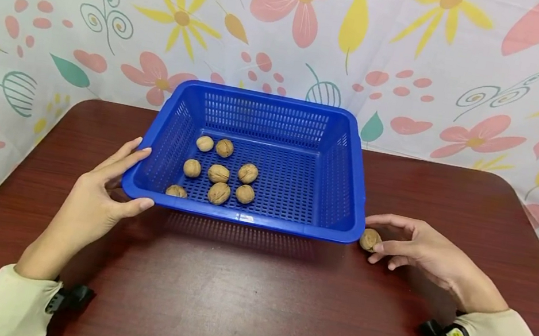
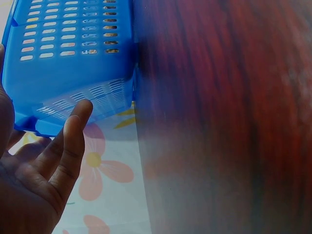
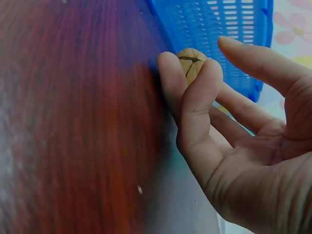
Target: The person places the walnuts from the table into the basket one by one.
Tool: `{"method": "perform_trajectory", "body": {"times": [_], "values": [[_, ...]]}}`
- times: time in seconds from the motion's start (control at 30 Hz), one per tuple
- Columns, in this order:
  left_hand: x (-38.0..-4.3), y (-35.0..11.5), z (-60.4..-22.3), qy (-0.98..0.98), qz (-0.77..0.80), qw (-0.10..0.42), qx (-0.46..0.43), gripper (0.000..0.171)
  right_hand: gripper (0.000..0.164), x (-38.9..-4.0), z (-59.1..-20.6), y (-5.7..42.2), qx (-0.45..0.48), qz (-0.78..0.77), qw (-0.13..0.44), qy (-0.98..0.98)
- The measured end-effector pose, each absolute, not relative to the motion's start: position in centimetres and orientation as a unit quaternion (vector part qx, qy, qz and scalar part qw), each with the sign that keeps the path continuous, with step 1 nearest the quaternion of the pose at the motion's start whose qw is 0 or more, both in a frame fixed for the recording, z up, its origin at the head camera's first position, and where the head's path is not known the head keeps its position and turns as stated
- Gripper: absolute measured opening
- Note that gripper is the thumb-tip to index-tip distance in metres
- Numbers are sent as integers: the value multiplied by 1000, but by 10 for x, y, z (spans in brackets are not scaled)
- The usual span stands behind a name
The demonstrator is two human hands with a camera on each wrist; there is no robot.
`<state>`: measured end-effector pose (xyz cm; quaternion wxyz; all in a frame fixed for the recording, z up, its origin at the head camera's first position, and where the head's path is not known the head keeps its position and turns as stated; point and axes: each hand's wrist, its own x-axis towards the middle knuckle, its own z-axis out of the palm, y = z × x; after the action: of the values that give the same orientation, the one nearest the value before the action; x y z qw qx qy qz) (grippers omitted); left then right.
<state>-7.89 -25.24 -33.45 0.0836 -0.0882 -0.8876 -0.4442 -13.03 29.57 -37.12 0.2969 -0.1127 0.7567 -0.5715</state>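
A blue plastic basket (image 1: 241,218) stands on the table, with several walnuts (image 1: 218,174) lying in its left half. My left hand (image 1: 95,194) spreads over the basket's front left corner, fingers on the side rim and thumb at the front rim. In the left wrist view, some fingers of that hand (image 2: 53,165) extend beside the perforated basket wall (image 2: 63,68). Just outside the front right corner, my right hand (image 1: 419,248) pinches a single walnut (image 1: 370,240) between thumb and fingers. Fingertips partly cover this walnut (image 3: 192,61) in the right wrist view.
The dark reddish-brown wooden table (image 1: 228,301) runs up to a white floral cloth (image 1: 287,49) at the back. A black strap with a small device (image 1: 454,334) sits at the right cuff, and another strap (image 1: 69,299) at the left cuff.
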Motion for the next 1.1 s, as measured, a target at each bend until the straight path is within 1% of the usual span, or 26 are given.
{"method": "perform_trajectory", "body": {"times": [0.1, 0.33, 0.57, 0.7, 0.87, 1.03, 1.1], "values": [[-79, -253, -334, -887, -445, 82, -88, 81, 44, -131, -374, 292, -116, -572, 291, 758], [-79, -252, -334, -885, -449, 84, -89, 81, 36, -129, -377, 288, -124, -576, 263, 764], [-79, -252, -334, -887, -444, 87, -91, 80, 38, -130, -370, 294, -151, -588, 236, 759], [-79, -251, -334, -887, -444, 86, -91, 80, 40, -135, -355, 300, -157, -610, 225, 744], [-80, -251, -334, -887, -445, 85, -92, 80, 41, -145, -325, 303, -171, -622, 207, 736], [-79, -252, -334, -887, -444, 87, -90, 80, 43, -163, -294, 296, -198, -614, 196, 739], [-79, -252, -335, -887, -444, 86, -90, 81, 44, -171, -282, 287, -200, -615, 203, 735]]}}
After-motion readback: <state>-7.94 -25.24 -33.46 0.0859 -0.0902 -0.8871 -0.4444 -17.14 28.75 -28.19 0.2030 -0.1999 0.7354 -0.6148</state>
